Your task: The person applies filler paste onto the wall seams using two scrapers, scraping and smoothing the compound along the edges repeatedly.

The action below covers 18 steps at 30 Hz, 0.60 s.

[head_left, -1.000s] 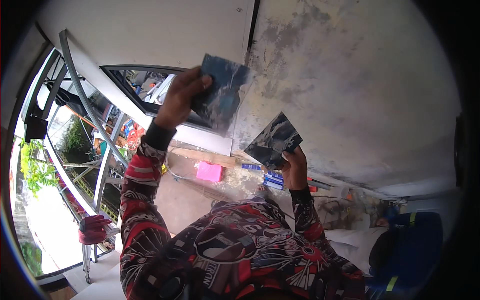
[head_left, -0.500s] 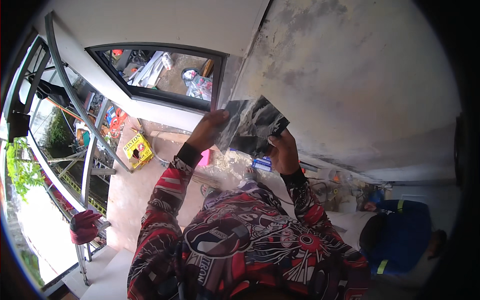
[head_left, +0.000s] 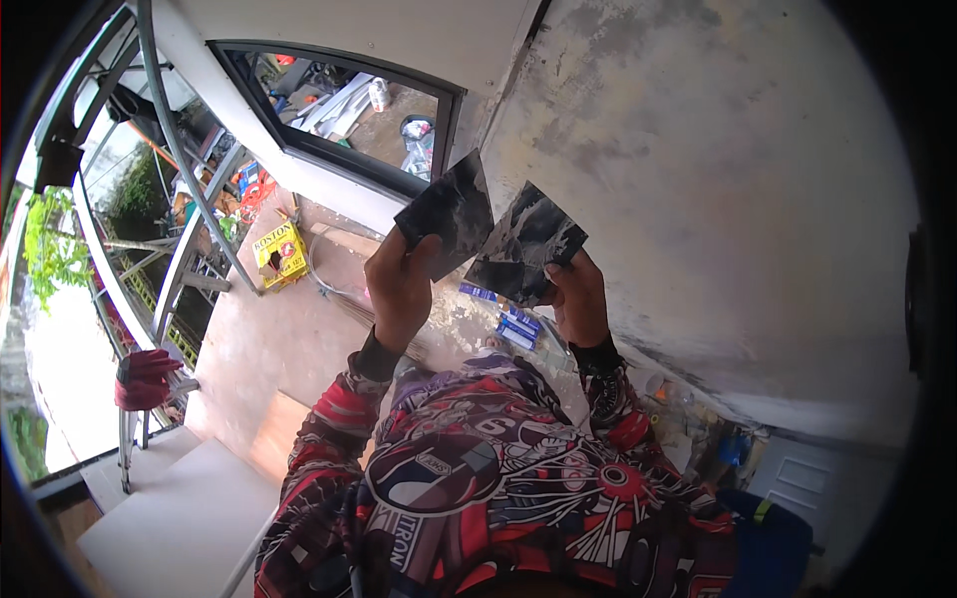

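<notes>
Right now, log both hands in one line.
left hand: holds dark sheet; right hand: holds second dark sheet; sheets: side by side, contact unclear; yellow box: on floor

Watching remotely, I see a worn, pinkish floor [head_left: 234, 344]. A yellow box [head_left: 282, 255] lies toward its far left corner, a thin pale line [head_left: 311, 263] curving just beside it. A wooden plank [head_left: 346, 237] lies along the far edge, blue-and-white packs [head_left: 518, 328] toward the right edge, and a tan board [head_left: 281, 434] nearer the left.

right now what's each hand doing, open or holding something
Left hand: closed, holding a dark grey-streaked flat piece.
Right hand: closed, holding a similar flat piece.
</notes>
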### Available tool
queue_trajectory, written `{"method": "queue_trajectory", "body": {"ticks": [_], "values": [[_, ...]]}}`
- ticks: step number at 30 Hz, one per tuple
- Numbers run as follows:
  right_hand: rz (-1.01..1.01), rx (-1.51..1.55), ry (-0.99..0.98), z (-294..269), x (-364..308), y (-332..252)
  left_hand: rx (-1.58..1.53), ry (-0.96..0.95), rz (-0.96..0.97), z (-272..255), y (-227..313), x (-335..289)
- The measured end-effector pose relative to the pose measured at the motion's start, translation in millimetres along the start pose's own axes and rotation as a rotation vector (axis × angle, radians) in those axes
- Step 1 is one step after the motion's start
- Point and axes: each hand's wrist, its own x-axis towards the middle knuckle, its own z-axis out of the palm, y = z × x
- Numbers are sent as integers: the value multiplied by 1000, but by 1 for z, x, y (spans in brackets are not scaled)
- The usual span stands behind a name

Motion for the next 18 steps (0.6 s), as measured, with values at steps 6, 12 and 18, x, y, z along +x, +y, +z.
{"method": "queue_trajectory", "body": {"ticks": [6, 12, 18], "values": [[67, 22, -92, -18, 17, -36, 373, -186, 412, 27, -33, -60], [-64, -258, -171, -77, 42, -33, 355, 238, -120, 76, -30, -107], [-175, -359, -238, -81, 34, -32, 72, 426, -279, 136, -12, -132]]}}
